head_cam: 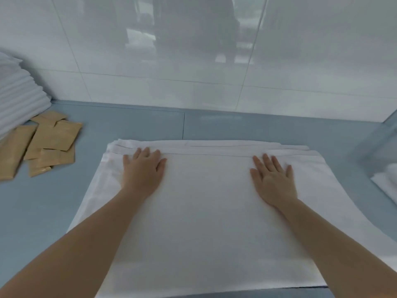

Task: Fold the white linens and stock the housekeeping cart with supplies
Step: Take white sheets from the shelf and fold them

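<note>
Head view shows a white linen [206, 203] spread in layers on a blue-grey counter [71, 198], its far edge showing several stacked hems, its near edge running down to the counter's front lip. The left hand [142, 172] and the right hand [274, 180] both lie flat on it near that far edge, well apart from each other, fingers straight and slightly spread, gripping nothing. The risk, as I judge it, lies in those loose layers: a smoothing push with unequal pressure could slide the top ply against the ones below, skewing the hems or pressing in a crease, and a pull toward the body could drag the near part off the lip. The counter looks smooth, so the cloth may slip easily. At the left lie tan flat packets [45, 143] in a loose pile, just beside a stack of folded white linens [19, 97]. At the right edge sits something pale and blurred that I cannot identify. Behind stands a glossy white tiled wall [150, 61] with dim reflections.
</note>
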Demonstrator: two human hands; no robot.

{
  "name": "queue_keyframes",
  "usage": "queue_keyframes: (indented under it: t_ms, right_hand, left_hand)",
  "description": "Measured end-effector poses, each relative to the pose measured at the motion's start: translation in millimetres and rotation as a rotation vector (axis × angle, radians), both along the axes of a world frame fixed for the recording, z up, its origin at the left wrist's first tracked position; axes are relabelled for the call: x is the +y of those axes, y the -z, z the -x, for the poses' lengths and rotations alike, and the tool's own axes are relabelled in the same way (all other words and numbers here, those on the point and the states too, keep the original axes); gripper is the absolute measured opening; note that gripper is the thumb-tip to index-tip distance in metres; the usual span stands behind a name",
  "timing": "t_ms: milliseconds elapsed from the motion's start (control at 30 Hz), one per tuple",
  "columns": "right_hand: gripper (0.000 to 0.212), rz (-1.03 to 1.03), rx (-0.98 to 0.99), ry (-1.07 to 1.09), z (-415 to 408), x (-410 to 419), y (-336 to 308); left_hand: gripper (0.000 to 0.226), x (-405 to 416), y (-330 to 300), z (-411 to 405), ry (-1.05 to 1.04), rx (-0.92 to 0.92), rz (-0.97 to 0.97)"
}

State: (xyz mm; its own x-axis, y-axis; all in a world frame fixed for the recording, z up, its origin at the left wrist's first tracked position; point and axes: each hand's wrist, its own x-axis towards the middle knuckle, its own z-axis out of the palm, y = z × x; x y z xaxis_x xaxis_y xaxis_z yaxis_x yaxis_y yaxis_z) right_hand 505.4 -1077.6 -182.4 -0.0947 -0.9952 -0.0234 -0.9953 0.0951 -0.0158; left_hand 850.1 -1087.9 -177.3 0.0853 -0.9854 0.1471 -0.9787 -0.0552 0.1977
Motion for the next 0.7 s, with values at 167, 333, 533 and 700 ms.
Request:
queue_keyframes:
  t_ms: [167, 333, 533, 700]
  right_hand:
    - [0.049, 0.3, -0.177, -0.212, -26, 29, -4]
    - [0.051, 0.142, -0.24, -0.397, -43, 31, 5]
    - [0.056, -0.039, -0.068, -0.162, 52, -10, -1]
    - [0.06, -0.175, -0.014, 0.41, 140, -7, -13]
  left_hand:
    - [0.042, 34, -9, 103, 0.27, 0.224, -0.027]
    - [0.053, 51, 6, 185, 0.262, 0.095, -0.109]
    - [0.08, 46, 28, 186, 0.194, -0.026, -0.093]
    - [0.076, 47, 30, 189, 0.153, -0.048, -0.078]
